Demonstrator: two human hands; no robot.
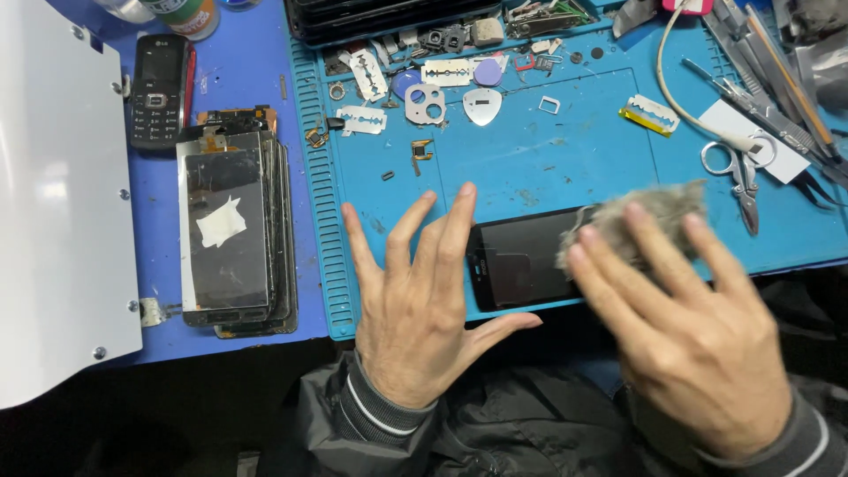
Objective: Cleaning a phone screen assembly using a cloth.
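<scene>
Wiping step: right hand (698, 344) presses grey cloth (640, 216) onto phone screen (521, 261); left hand (424, 300) splayed, empty. Next pass needs light, even pressure.

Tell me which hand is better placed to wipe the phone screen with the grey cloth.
Right. The right hand already presses the grey cloth onto the phone screen; the left hand is spread open at the phone's left end, holding nothing.

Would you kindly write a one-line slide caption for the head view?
Right hand rubs a grey cloth over a black phone; left hand steadies its edge.
</scene>
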